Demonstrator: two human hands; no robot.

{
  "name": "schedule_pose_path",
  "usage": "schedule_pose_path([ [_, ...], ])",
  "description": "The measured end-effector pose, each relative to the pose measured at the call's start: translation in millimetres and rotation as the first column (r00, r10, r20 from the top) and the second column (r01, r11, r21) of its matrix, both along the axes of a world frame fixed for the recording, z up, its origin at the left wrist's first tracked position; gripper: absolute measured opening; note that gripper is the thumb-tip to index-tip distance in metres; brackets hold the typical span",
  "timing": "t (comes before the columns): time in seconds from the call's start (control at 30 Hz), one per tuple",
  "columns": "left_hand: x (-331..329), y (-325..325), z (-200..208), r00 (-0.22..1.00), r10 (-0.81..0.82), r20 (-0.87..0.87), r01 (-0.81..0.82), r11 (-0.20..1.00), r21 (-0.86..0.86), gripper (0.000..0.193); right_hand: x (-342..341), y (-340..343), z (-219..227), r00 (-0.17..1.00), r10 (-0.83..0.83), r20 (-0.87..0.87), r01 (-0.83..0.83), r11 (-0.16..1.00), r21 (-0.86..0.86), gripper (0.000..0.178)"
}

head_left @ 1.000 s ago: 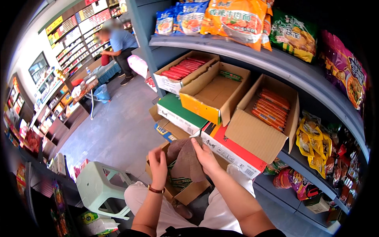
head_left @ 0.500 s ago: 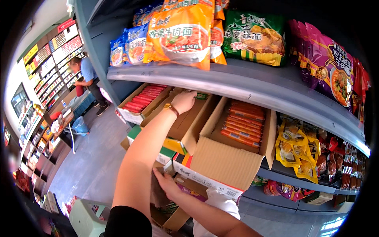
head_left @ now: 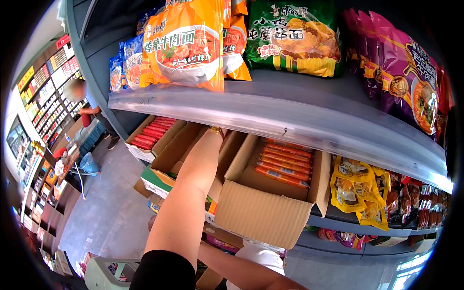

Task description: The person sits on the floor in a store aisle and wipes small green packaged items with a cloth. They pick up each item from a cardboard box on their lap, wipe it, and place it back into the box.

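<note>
My left forearm [head_left: 188,188], with a black sleeve and a gold-toned wristwatch [head_left: 216,129], reaches into a cardboard box [head_left: 159,162] on the shelf. The shelf lip above hides my left hand and its fingers. Something small and green [head_left: 171,174] shows at the near end of this box. My right forearm [head_left: 237,267] passes behind the left one from the lower right. Only a bit of my right hand [head_left: 152,223] shows past the left arm, so its grip is hidden. To the right stands an open box [head_left: 263,208] with orange-wrapped sausages [head_left: 285,164].
A box of red-wrapped sausages [head_left: 153,133] stands left. Noodle packets [head_left: 183,46] line the upper shelf, whose lip [head_left: 285,128] overhangs the boxes. Yellow snack bags [head_left: 355,186] hang right. A pale green stool [head_left: 104,270] stands lower left; a person [head_left: 89,106] stands beyond.
My left hand has gone farther under the shelf lip, out of sight. My right hand has moved left behind the left arm. The shelf looks closer.
</note>
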State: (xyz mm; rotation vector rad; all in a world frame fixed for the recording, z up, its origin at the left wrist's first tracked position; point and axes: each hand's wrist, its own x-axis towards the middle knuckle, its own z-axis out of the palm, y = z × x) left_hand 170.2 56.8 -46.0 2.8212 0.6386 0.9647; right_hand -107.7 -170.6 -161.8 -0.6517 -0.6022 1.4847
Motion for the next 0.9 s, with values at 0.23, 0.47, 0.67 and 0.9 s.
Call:
schedule_pose_path([
  [0.23,-18,-8,-6,0.978,-0.041,-0.204,0.028,0.997,-0.067,0.034,-6,0,0,0.996,-0.049,0.072,0.046,0.998,0.054,0.045],
  [0.47,-69,-11,11,0.845,0.031,-0.533,0.002,0.998,0.062,0.029,-7,-11,3,0.942,-0.183,0.282,0.121,0.967,0.223,0.051],
  [0.67,-201,-91,81,0.973,-0.228,-0.020,0.225,0.939,0.261,0.013,6,-8,36,0.920,-0.092,-0.380,0.039,0.989,-0.144,0.064],
  [0.9,-370,-245,26,0.961,0.102,0.258,-0.139,0.982,0.130,0.024,11,-39,82,0.874,0.097,-0.476,-0.069,0.995,0.076,0.074],
])
